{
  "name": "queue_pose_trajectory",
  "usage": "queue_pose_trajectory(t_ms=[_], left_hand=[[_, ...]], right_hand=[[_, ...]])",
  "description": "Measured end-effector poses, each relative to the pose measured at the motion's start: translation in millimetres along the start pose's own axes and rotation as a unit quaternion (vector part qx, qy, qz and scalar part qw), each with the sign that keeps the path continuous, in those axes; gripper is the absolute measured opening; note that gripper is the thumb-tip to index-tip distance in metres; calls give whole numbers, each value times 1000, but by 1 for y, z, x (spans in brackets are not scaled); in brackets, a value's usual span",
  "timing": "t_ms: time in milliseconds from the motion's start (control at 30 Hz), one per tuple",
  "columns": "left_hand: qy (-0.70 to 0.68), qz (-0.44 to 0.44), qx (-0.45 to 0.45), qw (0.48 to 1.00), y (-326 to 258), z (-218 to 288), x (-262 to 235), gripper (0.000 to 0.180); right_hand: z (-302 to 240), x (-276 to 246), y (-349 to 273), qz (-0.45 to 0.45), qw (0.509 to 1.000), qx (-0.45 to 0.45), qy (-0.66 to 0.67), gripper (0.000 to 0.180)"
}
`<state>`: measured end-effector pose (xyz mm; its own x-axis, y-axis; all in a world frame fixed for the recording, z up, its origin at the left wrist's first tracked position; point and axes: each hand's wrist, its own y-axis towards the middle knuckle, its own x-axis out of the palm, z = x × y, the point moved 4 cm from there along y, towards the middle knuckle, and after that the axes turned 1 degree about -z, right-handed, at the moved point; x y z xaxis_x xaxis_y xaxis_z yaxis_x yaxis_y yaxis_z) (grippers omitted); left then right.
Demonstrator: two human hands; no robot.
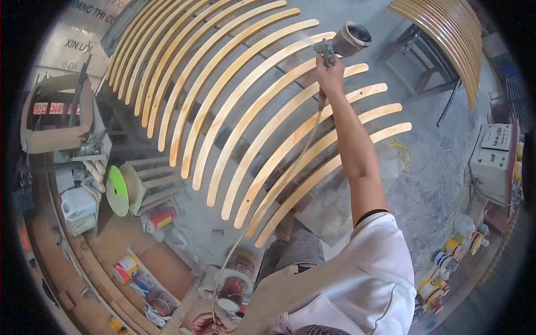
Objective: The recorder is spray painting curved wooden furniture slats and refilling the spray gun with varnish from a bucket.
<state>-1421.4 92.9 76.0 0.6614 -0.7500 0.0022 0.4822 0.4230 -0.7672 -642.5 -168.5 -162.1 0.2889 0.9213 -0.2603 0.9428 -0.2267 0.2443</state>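
Note:
My right hand [330, 75] is closed round the handle of a spray gun [352, 39] with a round cup, held out at arm's length over the far ends of the slats. Beneath it lie many curved wooden slats [251, 103], pale and spaced side by side in a wide fan. A thin air hose [283, 180] runs from the gun's handle down across the near slats. At the lower edge my left hand [206, 324], partly cut off, has its fingers curled round that hose.
Glossy brown curved slats [446, 33] rest on a dark stand at the far right. A grey control box [492, 153] stands at right, near several paint cans [430, 290]. At left are a cardboard box [56, 125], a green-sided spool [116, 191], a white jug [78, 202] and a tray of cans [146, 285].

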Motion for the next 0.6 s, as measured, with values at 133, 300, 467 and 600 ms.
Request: queue_pose_trajectory(t_ms=[133,300,467,600], left_hand=[[17,-15,-6,1000,3,2,5,24],[32,-30,-12,999,6,3,9,24],[42,-40,-23,998,6,1,12,24],[31,-18,-32,999,-2,-5,10,24]], right_hand=[[16,-15,33,10,1000,12,-26,30],[17,-32,58,31,997,9,-70,31],[11,-35,32,-13,1000,4,-17,29],[-16,-12,-38,-111,993,28,18,28]])
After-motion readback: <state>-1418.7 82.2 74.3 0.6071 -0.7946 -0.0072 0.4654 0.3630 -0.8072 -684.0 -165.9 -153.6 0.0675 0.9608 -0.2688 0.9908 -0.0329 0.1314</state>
